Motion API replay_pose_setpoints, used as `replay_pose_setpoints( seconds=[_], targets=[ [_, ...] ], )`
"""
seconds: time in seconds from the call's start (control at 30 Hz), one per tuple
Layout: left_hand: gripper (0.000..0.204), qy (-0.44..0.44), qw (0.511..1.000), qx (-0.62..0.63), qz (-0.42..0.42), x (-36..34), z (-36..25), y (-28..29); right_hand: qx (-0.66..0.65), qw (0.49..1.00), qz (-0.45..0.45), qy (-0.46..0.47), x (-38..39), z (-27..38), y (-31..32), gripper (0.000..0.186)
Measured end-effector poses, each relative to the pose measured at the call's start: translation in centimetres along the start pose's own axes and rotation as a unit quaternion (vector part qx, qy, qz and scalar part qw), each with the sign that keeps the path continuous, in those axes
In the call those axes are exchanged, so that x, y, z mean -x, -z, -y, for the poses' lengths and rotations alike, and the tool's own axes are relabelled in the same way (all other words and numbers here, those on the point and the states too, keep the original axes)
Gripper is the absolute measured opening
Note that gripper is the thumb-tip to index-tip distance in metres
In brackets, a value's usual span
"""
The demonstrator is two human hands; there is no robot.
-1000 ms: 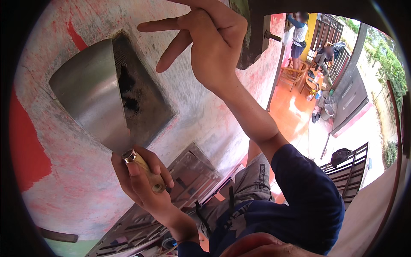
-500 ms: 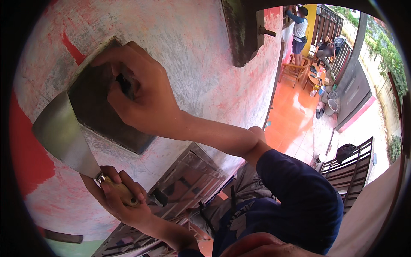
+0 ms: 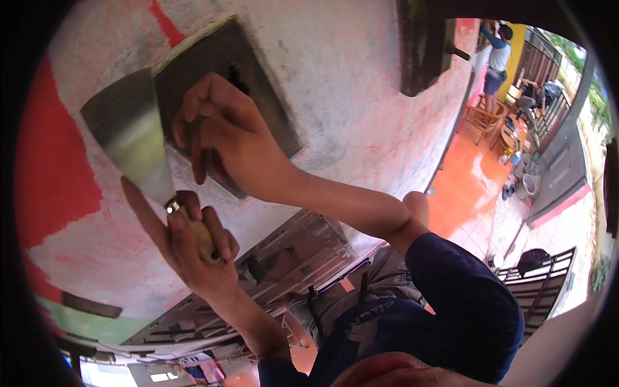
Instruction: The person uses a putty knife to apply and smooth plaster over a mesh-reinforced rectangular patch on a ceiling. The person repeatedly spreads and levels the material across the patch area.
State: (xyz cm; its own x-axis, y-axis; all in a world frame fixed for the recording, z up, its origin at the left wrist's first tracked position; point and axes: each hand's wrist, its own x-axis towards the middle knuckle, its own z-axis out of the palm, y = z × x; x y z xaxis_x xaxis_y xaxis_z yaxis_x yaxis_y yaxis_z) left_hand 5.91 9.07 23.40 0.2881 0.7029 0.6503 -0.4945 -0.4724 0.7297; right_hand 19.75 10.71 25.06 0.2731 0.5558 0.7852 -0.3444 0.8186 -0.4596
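My left hand (image 3: 203,251) is closed round the pale handle of a putty knife (image 3: 132,132). The wide metal blade points up and left, its top corner overlapping the edge of a dark rectangular panel (image 3: 261,84) set in the wall. That panel has a ragged dark hole near its upper part. In front of its lower part hovers my right hand (image 3: 235,138), fingers loosely bent and apart. I see nothing held in it; whether a fingertip touches the panel cannot be told.
The wall (image 3: 342,122) is whitish with red paint patches (image 3: 61,168). A dark fixture (image 3: 425,51) with a protruding bolt hangs above. Below is a glazed frame (image 3: 290,251). At the far right, a person (image 3: 496,61) stands by a chair (image 3: 483,119) and a cluttered table (image 3: 514,133).
The view has shifted, so the wall sits further right. My right hand has dropped from the hole to the panel's lower part. The putty knife stands more upright in my left hand.
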Motion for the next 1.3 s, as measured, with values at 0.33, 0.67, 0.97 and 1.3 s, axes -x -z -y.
replay_pose_setpoints(
  seconds=[0.33,0.67,0.97,1.3],
  targets=[
    [0.061,0.011,1.0,0.02,0.018,-2.1,-0.8,-0.2,0.005,0.988,-0.1,-0.121,-1.4,-0.7,-4.2,0.047],
    [0.06,0.056,0.998,0.03,0.022,-2.4,-0.3,-1.1,0.019,0.985,-0.073,-0.155,-3.1,-0.7,-2.7,0.046],
    [0.06,0.065,0.998,0.023,0.001,-2.2,-0.2,-1.7,0.017,0.992,-0.054,-0.115,-3.4,-1.3,-2.2,0.04],
    [0.059,0.026,0.999,0.014,-0.02,-2.3,0.1,-3.4,0.026,0.993,-0.072,-0.09,-3.9,-0.9,-2.1,0.034]
  ],
)
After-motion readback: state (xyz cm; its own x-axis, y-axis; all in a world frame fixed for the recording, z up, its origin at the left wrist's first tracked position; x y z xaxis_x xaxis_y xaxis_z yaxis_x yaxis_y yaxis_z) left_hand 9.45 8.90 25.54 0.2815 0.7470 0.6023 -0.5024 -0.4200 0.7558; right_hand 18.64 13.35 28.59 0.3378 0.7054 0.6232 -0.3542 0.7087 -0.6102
